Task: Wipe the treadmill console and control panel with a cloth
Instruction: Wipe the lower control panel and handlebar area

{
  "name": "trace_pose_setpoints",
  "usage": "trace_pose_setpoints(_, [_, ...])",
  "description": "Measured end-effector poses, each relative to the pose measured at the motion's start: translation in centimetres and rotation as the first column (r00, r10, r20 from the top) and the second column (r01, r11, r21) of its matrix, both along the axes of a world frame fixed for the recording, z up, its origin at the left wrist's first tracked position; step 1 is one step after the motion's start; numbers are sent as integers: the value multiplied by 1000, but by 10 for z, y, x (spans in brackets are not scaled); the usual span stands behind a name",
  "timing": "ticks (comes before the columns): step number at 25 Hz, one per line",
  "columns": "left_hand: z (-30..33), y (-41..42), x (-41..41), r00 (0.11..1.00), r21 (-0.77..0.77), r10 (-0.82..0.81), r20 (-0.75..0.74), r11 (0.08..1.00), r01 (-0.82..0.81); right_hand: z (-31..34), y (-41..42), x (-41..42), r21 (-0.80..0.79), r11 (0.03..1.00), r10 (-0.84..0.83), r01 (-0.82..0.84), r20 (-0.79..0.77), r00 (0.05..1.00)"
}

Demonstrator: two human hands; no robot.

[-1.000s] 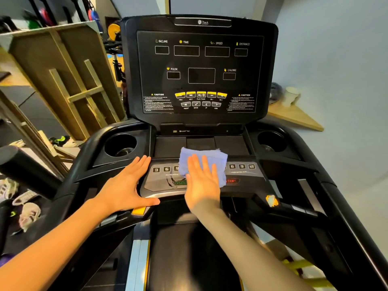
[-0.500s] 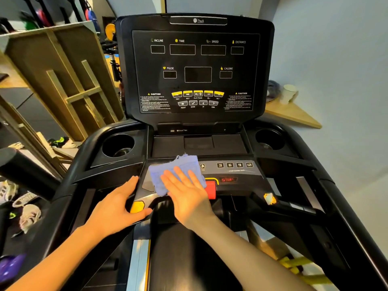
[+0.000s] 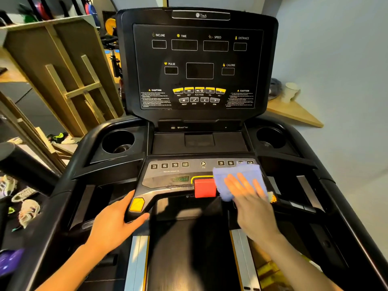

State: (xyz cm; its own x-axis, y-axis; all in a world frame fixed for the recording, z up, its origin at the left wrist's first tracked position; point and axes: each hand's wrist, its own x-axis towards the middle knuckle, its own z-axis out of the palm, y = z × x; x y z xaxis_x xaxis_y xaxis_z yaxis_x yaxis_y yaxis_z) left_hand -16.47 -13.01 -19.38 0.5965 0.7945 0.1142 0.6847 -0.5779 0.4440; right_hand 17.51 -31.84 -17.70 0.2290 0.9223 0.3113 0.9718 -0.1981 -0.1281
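The cloth [image 3: 237, 181] is light blue and lies flat on the control panel [image 3: 168, 181], at about 3 o'clock from the big red button [image 3: 205, 188]; it touches that button's right side and hides part of the number keys [image 3: 225, 163] on the right; the right hand [image 3: 248, 198] lies on top of it with fingers spread flat, pressing it down, not pinching it; the hand looks a bit blurry, so I think it is sliding. The left hand [image 3: 114, 222] is at about 8 o'clock from the red button; it curls around the end of the left grip, just under the yellow button [image 3: 136, 204], and it holds no cloth. The tall console [image 3: 197, 66] stands at 12 o'clock, with dark screens and little yellow keys [image 3: 199, 90]; two cup holders [image 3: 118, 141] sit at 10 and 2 o'clock.

My guess is that the low panel is being wiped now and the tall console may need a wipe too. What could go wrong; the flat hand pushes hard right beside the red button and the number keys, so a push could press a key and make the machine do something; the left thumb sits near the yellow button and could bump it; the cloth is only pressed, not gripped, so it could slip off the front edge and fall onto the belt [image 3: 189, 248] at 6 o'clock.
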Motion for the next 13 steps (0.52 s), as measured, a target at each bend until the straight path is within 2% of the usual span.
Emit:
trace_pose_setpoints(4, [0, -1, 1, 1000, 21, 7, -16, 1000, -6, -2, -20, 21, 15, 993, -114, 113, 60, 992])
trace_pose_setpoints(10, [5, -4, 3, 1000, 32, 11, -6, 999, -11, 5, 22, 22, 10, 915, -403, 404, -53, 914])
trace_pose_setpoints(13, [6, -5, 4, 1000, 29, 8, 15, 1000, -9, 6, 58, 10, -37, 900, -436, 434, -78, 897])
